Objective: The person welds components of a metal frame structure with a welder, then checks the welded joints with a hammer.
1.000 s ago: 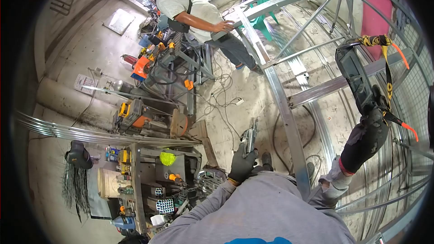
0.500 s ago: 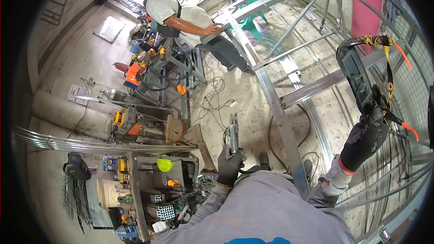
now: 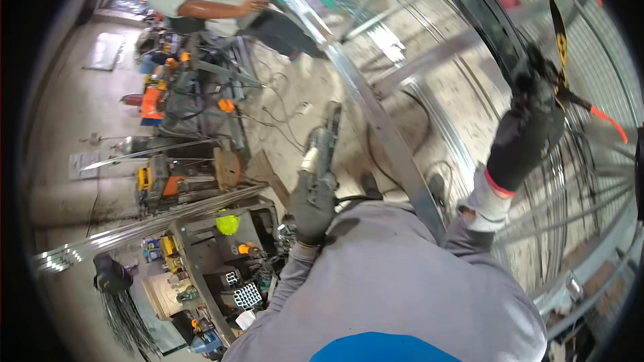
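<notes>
My left hand (image 3: 313, 208), in a dark glove, is closed round a metal tool (image 3: 325, 141) that looks like a welding electrode holder, with a dark cable at its lower end. My right hand (image 3: 537, 104), in a torn black glove with a red cuff edge, grips a dark welding mask (image 3: 488, 27) by its side, up at the right. A yellow-and-black strap (image 3: 558, 33) with orange ends hangs from the mask. The fingers of the right hand are partly hidden.
A steel frame beam (image 3: 382, 117) runs diagonally before me. A co-worker (image 3: 208, 0) stands at the upper left, near a tool-laden stand (image 3: 201, 84). Cables (image 3: 285, 117) lie on the floor. A cluttered workbench (image 3: 201, 275) and metal rods (image 3: 154, 224) are at the left.
The view has shifted, so the frame and co-worker appear further up and left. The mask in my right hand is higher and nearer. The tool in my left hand looks larger and closer.
</notes>
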### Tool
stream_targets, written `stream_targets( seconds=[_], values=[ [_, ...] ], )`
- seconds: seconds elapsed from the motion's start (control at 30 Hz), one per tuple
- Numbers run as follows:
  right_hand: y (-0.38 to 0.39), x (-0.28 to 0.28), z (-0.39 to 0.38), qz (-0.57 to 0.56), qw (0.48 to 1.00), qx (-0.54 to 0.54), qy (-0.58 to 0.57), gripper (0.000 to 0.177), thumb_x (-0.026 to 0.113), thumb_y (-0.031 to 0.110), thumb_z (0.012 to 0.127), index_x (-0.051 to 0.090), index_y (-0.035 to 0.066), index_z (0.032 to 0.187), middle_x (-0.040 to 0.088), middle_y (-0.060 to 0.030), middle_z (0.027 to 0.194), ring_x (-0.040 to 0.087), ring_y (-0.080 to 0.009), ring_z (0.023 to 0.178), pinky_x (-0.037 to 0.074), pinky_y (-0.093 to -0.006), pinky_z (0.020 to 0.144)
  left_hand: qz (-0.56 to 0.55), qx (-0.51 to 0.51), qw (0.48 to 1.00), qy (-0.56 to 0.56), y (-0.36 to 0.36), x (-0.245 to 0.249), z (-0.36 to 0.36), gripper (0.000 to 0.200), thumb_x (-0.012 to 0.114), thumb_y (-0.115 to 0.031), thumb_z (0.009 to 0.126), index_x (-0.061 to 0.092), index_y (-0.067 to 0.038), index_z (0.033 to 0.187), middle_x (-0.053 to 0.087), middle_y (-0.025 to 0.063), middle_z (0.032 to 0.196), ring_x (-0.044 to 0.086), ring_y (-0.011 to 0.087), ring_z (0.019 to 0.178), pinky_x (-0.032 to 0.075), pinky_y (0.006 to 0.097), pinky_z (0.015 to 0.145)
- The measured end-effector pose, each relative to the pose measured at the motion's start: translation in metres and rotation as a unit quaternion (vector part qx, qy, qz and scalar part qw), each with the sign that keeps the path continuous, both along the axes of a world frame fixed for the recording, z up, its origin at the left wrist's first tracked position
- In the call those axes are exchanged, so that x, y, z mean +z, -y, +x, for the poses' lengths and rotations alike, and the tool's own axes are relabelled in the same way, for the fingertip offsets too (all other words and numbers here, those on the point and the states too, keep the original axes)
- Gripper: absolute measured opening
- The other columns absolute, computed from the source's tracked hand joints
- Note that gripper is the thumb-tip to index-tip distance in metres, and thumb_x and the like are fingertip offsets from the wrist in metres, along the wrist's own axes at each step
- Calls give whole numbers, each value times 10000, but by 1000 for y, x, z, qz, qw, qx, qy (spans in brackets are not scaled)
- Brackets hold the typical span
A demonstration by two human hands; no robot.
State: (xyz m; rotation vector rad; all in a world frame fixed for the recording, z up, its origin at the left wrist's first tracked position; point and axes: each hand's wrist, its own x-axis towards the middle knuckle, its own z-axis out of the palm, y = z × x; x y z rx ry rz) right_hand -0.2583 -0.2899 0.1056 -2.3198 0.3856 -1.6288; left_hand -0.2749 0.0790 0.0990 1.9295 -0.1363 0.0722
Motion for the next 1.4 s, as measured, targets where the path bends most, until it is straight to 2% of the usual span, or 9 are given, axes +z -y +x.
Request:
stream_targets(
  seconds=[0.23,0.27,0.43,0.53,0.63,0.77,0.87,1.2,1.4],
  values=[
    [-5,-12,-1,412,893,155,95,326,607,1,979,632,-7,1304,678,-95,1022,658,-162,889,537,-263,735,125,56,985,-102,6,5,-13,267,636,-220,1005,627,36,1082,614,35,703,570,105,592,455,273,532],
    [0,-7,-4,98,994,44,-29,429,682,14,825,705,90,1247,681,-175,1181,655,-373,1062,514,-492,895,117,75,988,-73,7,0,-14,279,660,-249,991,633,28,1016,607,65,671,567,145,564,462,317,530],
    [-7,16,12,-44,996,53,-57,317,663,39,893,728,125,1191,690,-134,1005,671,-308,876,512,-425,747,214,77,970,-90,-5,-8,-8,293,631,-213,1025,655,45,1163,652,23,781,588,74,681,480,249,601],
    [-25,31,14,218,950,193,-116,196,664,179,1006,743,18,1084,628,-36,795,532,-140,633,389,-285,578,215,58,974,-30,0,-13,-5,271,653,-231,996,665,31,1064,656,51,747,614,112,680,489,301,595],
    [-29,31,25,141,961,225,-72,328,684,292,1004,730,-29,1052,612,-4,774,484,-89,615,345,-269,560,265,55,962,-27,6,-7,-2,314,667,-285,979,675,21,1052,664,74,727,638,141,669,495,318,595],
    [-42,36,24,292,914,274,-63,394,688,335,995,716,-55,1048,637,-11,809,503,-92,678,382,-277,608,293,22,955,34,3,-17,2,174,712,-215,937,728,-53,997,666,170,827,666,318,673,517,432,565],
    [-43,41,23,326,898,284,-85,363,690,310,991,715,-48,1048,660,-38,837,533,-115,749,424,-300,683,263,23,962,63,-3,-34,5,313,681,-306,968,697,-3,1049,642,51,657,606,133,542,468,319,506],
    [-50,40,24,419,831,337,-145,243,700,202,968,726,-28,1043,701,-48,873,611,-132,806,475,-302,756,274,33,960,40,1,-35,6,123,722,-192,918,727,-72,944,652,157,809,653,311,641,520,419,549],
    [-45,35,28,365,851,352,-137,183,654,155,1006,766,62,1115,727,-17,775,603,-47,617,426,-229,524,233,61,969,-50,5,-31,6,292,669,-302,968,707,-15,1007,609,26,595,606,144,528,448,385,1049]
  ],
)
